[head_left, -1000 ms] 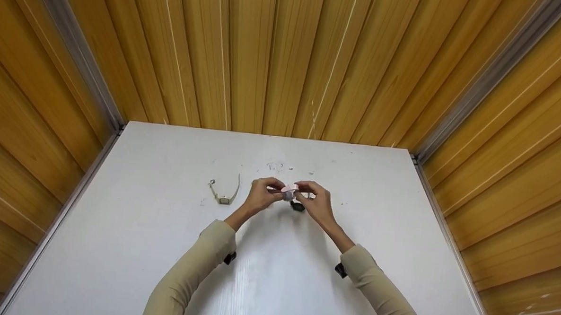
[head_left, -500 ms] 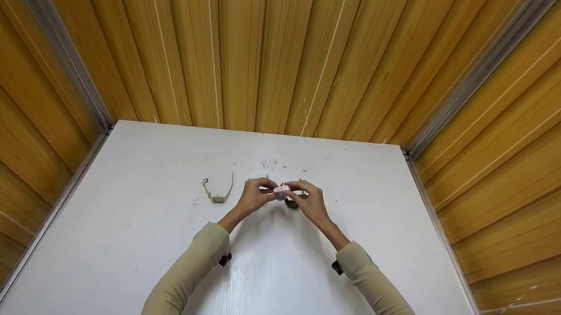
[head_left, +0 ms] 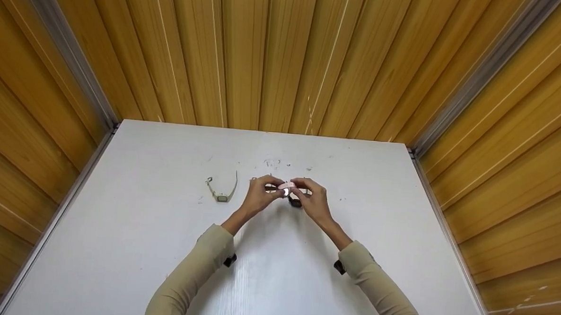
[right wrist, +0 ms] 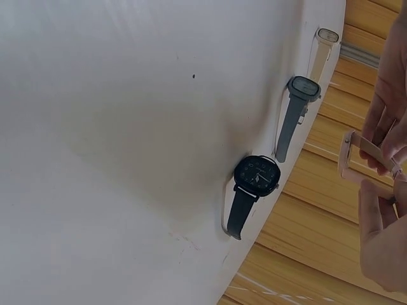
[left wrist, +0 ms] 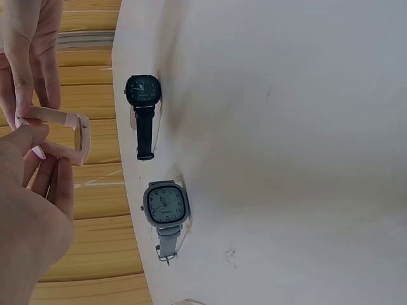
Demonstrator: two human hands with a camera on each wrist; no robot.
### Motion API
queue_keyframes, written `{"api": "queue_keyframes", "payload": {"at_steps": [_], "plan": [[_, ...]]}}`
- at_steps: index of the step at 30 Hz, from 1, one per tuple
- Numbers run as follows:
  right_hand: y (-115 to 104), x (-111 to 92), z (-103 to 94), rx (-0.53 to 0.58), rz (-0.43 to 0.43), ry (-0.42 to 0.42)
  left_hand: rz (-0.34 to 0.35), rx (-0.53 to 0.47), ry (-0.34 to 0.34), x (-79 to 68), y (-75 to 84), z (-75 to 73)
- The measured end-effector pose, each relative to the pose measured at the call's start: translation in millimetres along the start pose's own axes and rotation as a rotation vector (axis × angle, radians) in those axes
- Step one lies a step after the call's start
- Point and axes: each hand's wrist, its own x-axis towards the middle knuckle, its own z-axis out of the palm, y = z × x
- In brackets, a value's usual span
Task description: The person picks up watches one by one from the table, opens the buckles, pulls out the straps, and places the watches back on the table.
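A pink wristwatch [head_left: 286,185] is held up over the table between both hands. In the left wrist view its case [left wrist: 84,140] is seen edge-on, with the strap bent back toward the fingers. My left hand [head_left: 258,194] pinches one strap end between thumb and fingers. The other side is pinched by my right hand [head_left: 315,200]. Fingers partly hide the strap ends, so whether they are joined cannot be told. Below the hands lie a black watch [right wrist: 257,175] and a grey watch [left wrist: 165,203], the latter mostly covered in the head view.
A cream watch [head_left: 222,198] lies left of my left hand, its strap spread in a U. The white table [head_left: 167,148] carries small dark scuffs near its back. Wood-patterned walls [head_left: 285,58] enclose its back and sides.
The pink watch stays between both hands and has tilted slightly; its face, earlier purplish grey, now shows bright white. The head view has shifted a little. The watches on the table have not moved.
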Motion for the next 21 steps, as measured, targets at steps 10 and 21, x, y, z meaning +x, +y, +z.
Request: {"api": "queue_keyframes", "payload": {"at_steps": [10,21], "plan": [[39.5,0.6,5.8,0.009,0.004,0.004,-0.039,-0.004,-0.015,0.9,-3.6,4.4],[39.3,2.7,5.5,-0.031,0.003,-0.022,-0.024,-0.033,0.016,1.2,-5.3,3.0]]}}
